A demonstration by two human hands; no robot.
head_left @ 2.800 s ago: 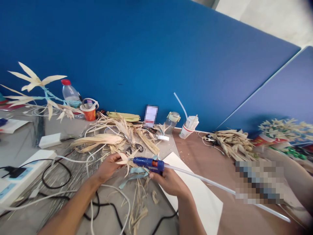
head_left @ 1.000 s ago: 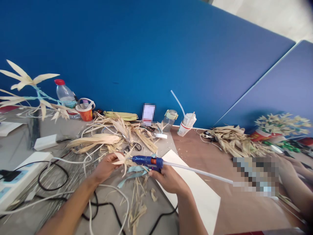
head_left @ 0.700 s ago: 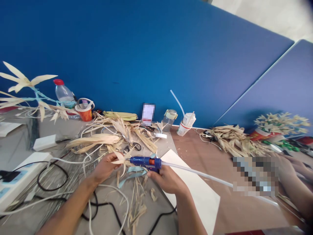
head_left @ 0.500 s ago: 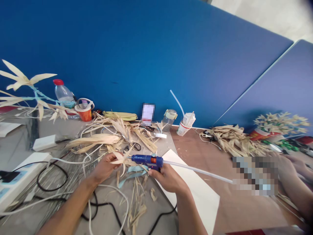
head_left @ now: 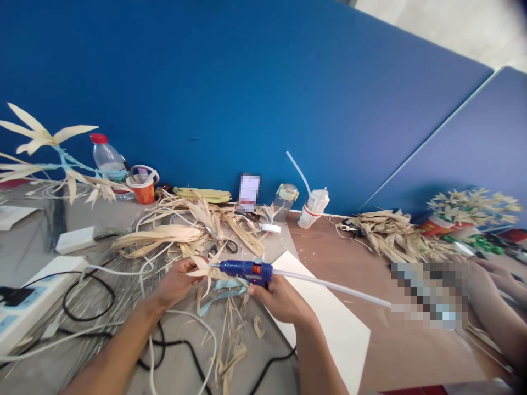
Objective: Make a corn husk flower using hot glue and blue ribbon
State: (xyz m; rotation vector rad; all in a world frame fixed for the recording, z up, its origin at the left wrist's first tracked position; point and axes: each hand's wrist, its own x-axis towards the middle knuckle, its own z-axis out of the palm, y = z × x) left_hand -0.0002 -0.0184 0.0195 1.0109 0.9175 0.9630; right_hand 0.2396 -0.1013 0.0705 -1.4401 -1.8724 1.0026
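Note:
My left hand (head_left: 184,277) is closed on a small pale flower made of dried corn husk (head_left: 202,267), its petals spread toward the right. A blue hot glue gun (head_left: 242,269) is gripped in my right hand (head_left: 284,299), with its metal nozzle pointing left at the flower's middle. Whether the nozzle touches the husk, I cannot tell. From the back of the gun a long translucent glue stick (head_left: 329,284) sticks out to the right. Under the gun lies a light blue ribbon strip (head_left: 224,296). Black-handled scissors (head_left: 229,246) rest just behind.
Loose corn husks (head_left: 164,237) and thin wires cover the left table. A white power strip (head_left: 37,302) with cables stands at left, near a husk flower branch (head_left: 61,153). White paper (head_left: 321,323) lies at right; another person's hand (head_left: 489,285) is farther right.
The glue gun and my right hand have shifted very slightly left, toward the flower. My left hand keeps its hold on the flower.

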